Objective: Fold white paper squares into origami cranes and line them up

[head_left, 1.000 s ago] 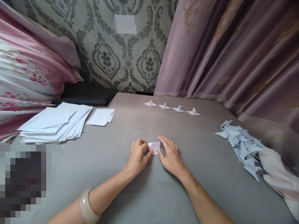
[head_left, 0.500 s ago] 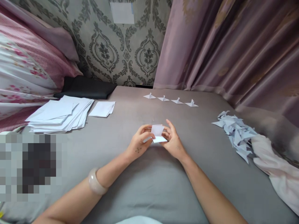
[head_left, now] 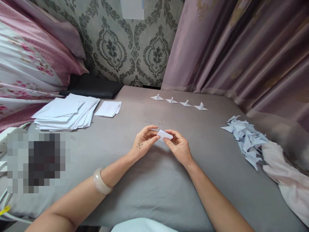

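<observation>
A small folded piece of white paper point(head_left: 165, 134) is held between my two hands above the grey sheet. My left hand point(head_left: 144, 141) pinches its left corner between thumb and fingers. On the other side, my right hand point(head_left: 177, 144) grips it, the thumb lying on the near edge and the fingers behind. Beyond the hands, several folded paper cranes point(head_left: 185, 103) stand in a slanting row. A heap of more paper cranes point(head_left: 246, 137) lies to the right.
At the left are a large stack of white paper point(head_left: 65, 112) and a smaller stack of paper squares point(head_left: 108, 109). Behind them lies a black flat item point(head_left: 94, 86). A pale cloth point(head_left: 277, 164) sits at the right edge, below purple curtains point(head_left: 217, 48).
The paper was opened out with one flap standing up; now it is folded flat into a narrower strip. My right fingers have closed in on it. The view has shifted slightly.
</observation>
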The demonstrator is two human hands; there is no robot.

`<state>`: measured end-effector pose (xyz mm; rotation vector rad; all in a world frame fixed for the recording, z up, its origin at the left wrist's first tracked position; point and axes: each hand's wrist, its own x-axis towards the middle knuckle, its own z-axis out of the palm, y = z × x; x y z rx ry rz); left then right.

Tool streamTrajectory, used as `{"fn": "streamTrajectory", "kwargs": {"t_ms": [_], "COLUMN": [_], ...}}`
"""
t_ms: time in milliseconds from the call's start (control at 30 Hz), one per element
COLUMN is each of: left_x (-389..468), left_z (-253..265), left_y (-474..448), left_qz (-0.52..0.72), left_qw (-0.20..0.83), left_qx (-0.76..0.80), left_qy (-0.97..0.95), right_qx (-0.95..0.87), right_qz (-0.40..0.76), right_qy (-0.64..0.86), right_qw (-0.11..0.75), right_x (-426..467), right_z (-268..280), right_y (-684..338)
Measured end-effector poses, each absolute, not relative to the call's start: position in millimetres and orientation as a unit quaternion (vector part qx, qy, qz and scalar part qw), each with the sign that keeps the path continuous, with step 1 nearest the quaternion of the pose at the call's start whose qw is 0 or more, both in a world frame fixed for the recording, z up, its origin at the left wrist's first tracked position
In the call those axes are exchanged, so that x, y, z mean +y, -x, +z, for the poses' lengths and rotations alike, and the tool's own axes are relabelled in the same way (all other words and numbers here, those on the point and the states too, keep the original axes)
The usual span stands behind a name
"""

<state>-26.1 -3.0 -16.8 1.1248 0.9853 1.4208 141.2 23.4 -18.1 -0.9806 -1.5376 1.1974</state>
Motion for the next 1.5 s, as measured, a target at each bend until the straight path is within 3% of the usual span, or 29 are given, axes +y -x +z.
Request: {"fn": "streamTrajectory", "kwargs": {"t_ms": [333, 633, 1233, 1500], "left_x": [-6.2, -8.4, -6.5, -6.8], "left_z": [-15.0, -9.5, -12.9, -16.1], "left_y": [28.8, 34.6, 37.1, 44.4], "left_qz": [0.581, 0.535, 0.506, 0.483], "left_qw": [0.351, 0.069, 0.044, -0.078], "left_qx": [0.415, 0.411, 0.424, 0.421], "left_qy": [-0.606, -0.735, -0.75, -0.764], "right_qx": [-0.673, -0.73, -0.763, -0.776], "right_qz": [0.418, 0.299, 0.236, 0.214], "right_qy": [0.354, 0.333, 0.342, 0.322], "right_qw": [0.497, 0.516, 0.495, 0.498], "right_x": [19.9, 14.8, 14.3, 14.7], "right_z": [-8.3, 0.4, 2.2, 3.1], "right_y": [-142.9, -143.8, -144.6, -146.0]}}
